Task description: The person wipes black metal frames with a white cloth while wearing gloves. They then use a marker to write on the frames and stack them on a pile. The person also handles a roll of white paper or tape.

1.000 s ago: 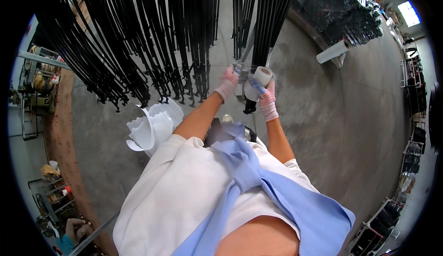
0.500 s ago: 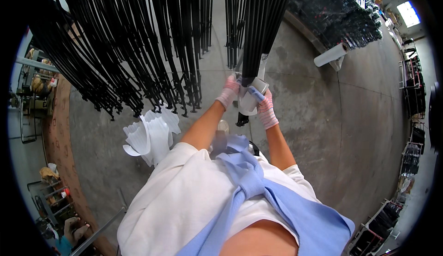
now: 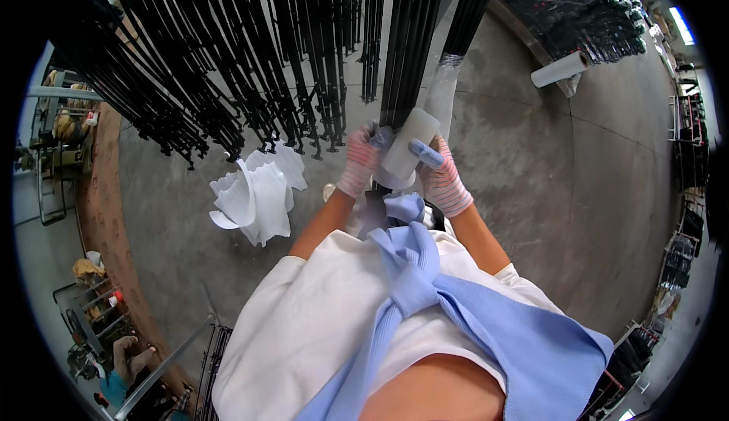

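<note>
In my right hand (image 3: 446,176), in a pink-striped glove with blue fingertips, is a roll of clear plastic film (image 3: 412,141). The roll tilts across the front of a bundle of long black rods (image 3: 410,49) hanging from above. My left hand (image 3: 361,159), gloved alike, is closed at the left side of that bundle, its fingers partly blurred. A strip of clear film (image 3: 442,96) hangs just right of the roll, below a second group of black rods (image 3: 468,22) wrapped at its lower end. The roll hides part of the nearer bundle.
Many black rods (image 3: 220,64) hang in rows at the left. Crumpled white sheets (image 3: 262,197) lie on the concrete floor (image 3: 524,178) below them. Another film roll (image 3: 560,69) lies at the right, beside a large stack wrapped in dark plastic (image 3: 566,11). Racks (image 3: 687,140) line the right wall.
The film roll has turned to show its long side and risen at its right end. The film-wrapped rods now stand apart, right of the bundle at my hands. My hands have moved slightly nearer me.
</note>
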A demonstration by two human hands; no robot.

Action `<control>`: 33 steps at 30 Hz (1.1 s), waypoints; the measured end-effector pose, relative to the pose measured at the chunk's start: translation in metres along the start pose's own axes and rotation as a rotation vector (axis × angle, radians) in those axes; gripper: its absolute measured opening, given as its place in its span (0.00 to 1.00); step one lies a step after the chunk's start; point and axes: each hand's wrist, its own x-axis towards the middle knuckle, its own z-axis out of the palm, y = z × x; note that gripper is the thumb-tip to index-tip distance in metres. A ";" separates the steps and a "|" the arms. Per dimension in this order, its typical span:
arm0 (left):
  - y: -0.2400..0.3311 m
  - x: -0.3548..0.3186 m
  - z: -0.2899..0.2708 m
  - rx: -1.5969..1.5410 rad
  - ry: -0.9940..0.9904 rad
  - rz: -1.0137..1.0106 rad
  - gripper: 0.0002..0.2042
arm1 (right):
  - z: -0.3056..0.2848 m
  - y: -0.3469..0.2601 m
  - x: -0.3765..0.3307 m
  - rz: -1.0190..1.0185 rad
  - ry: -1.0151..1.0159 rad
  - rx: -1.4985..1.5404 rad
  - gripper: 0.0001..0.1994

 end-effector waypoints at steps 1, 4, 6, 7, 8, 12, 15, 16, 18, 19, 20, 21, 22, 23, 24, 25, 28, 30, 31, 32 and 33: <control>-0.001 -0.001 -0.003 -0.084 0.026 0.029 0.10 | -0.003 0.000 0.001 0.049 0.007 0.013 0.22; -0.006 -0.003 -0.015 -0.036 0.025 0.111 0.10 | -0.004 -0.013 -0.002 0.200 -0.052 0.093 0.28; -0.014 -0.002 -0.030 -0.019 0.040 0.117 0.10 | -0.011 -0.009 -0.001 0.117 -0.086 -0.007 0.26; -0.017 -0.001 -0.036 -0.011 0.048 0.120 0.10 | -0.009 -0.007 -0.001 0.077 -0.104 -0.057 0.26; -0.021 -0.002 -0.041 -0.002 0.059 0.123 0.10 | -0.008 -0.013 -0.002 0.074 -0.106 -0.132 0.27; -0.009 -0.009 -0.055 0.106 -0.038 0.198 0.12 | -0.044 0.007 0.046 -0.033 -0.165 -0.008 0.25; 0.031 -0.020 -0.039 0.006 -0.089 -0.063 0.11 | -0.050 0.070 0.119 0.178 0.014 0.067 0.19; 0.013 -0.018 -0.046 -0.131 -0.120 -0.103 0.13 | -0.037 0.094 0.131 0.245 0.020 0.120 0.17; 0.025 -0.029 -0.049 -0.289 -0.046 -0.210 0.13 | 0.006 0.092 0.116 0.294 -0.112 0.107 0.14; 0.036 -0.032 -0.048 -0.366 -0.010 -0.256 0.13 | 0.024 0.081 0.107 0.249 -0.258 0.007 0.12; 0.048 -0.035 -0.043 -0.378 -0.035 -0.268 0.15 | 0.034 0.075 0.105 0.196 -0.406 -0.093 0.11; 0.043 -0.037 -0.045 -0.323 -0.029 -0.202 0.16 | 0.032 0.078 0.108 0.215 -0.467 -0.130 0.15; 0.031 -0.039 -0.050 -0.270 -0.023 -0.138 0.16 | 0.028 0.080 0.113 0.237 -0.527 -0.168 0.19; 0.018 -0.043 -0.053 -0.216 -0.018 -0.075 0.17 | 0.025 0.084 0.115 0.231 -0.554 -0.188 0.21; 0.008 -0.047 -0.056 -0.177 0.025 -0.047 0.16 | 0.022 0.085 0.117 0.220 -0.573 -0.207 0.23; 0.001 -0.053 -0.060 -0.133 0.073 -0.014 0.16 | 0.021 0.086 0.119 0.211 -0.599 -0.225 0.25; -0.028 -0.060 -0.093 0.460 0.226 -0.135 0.17 | 0.041 0.083 0.113 0.163 -0.684 -0.153 0.26; -0.008 -0.056 -0.102 0.649 0.359 -0.390 0.20 | 0.057 0.064 0.098 0.273 -0.765 -0.028 0.25; 0.017 -0.045 -0.103 0.436 0.347 -0.363 0.22 | 0.056 0.061 0.099 0.291 -0.779 -0.038 0.24; 0.021 -0.039 -0.104 0.651 0.348 0.023 0.18 | 0.055 0.060 0.101 0.317 -0.802 -0.044 0.23; 0.008 -0.031 -0.114 0.669 0.348 0.139 0.17 | 0.058 0.060 0.100 0.348 -0.837 -0.055 0.22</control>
